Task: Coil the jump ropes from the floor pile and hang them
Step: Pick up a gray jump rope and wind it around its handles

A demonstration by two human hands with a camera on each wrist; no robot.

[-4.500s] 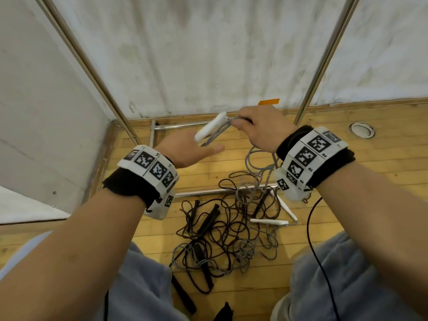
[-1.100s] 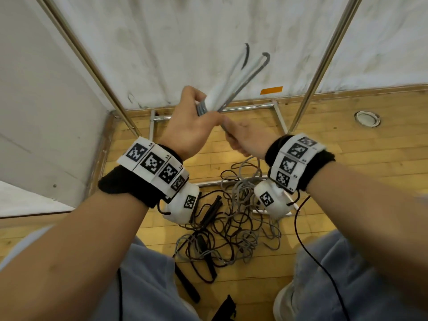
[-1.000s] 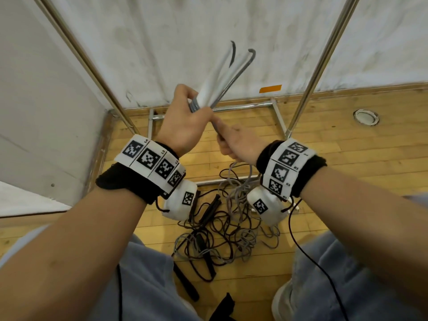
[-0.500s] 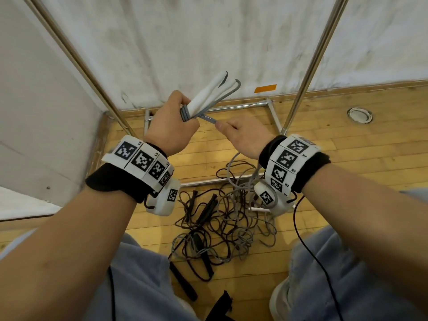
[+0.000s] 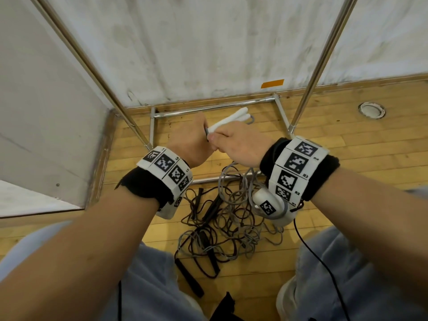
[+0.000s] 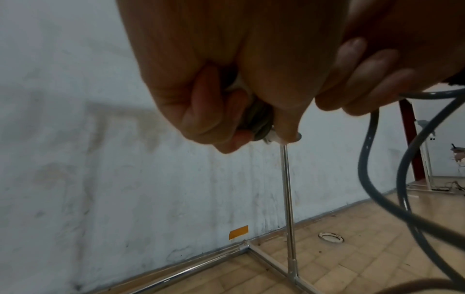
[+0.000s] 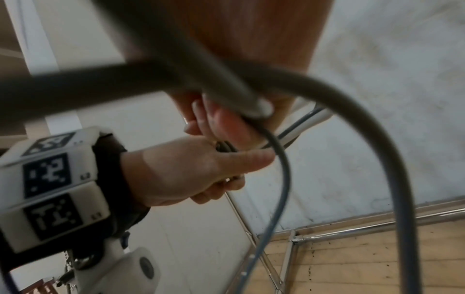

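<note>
My left hand [image 5: 193,139] grips the two white handles [image 5: 231,118] of a grey jump rope, held side by side and pointing away to the right. My right hand [image 5: 234,144] touches the left hand and pinches the grey rope [image 5: 228,179] just below the handles. From there the rope hangs down to the tangled pile of grey and black ropes [image 5: 220,225] on the floor between my knees. In the left wrist view my fingers [image 6: 221,111] curl round the handle ends, and grey rope loops [image 6: 367,151] hang at the right. The right wrist view shows the left hand [image 7: 191,171] behind blurred rope [image 7: 284,179].
A chrome rack frame stands against the white wall: a right upright [image 5: 320,61], a slanting left upright [image 5: 92,66] and floor bars [image 5: 208,107]. Black handles [image 5: 190,279] lie near my knees. A round floor fitting [image 5: 371,110] and orange tape [image 5: 272,83] are at the right.
Both hands have come down and the handles have tipped from pointing up at the wall to lying flatter. My right hand has closed in against the left hand, still on the rope.
</note>
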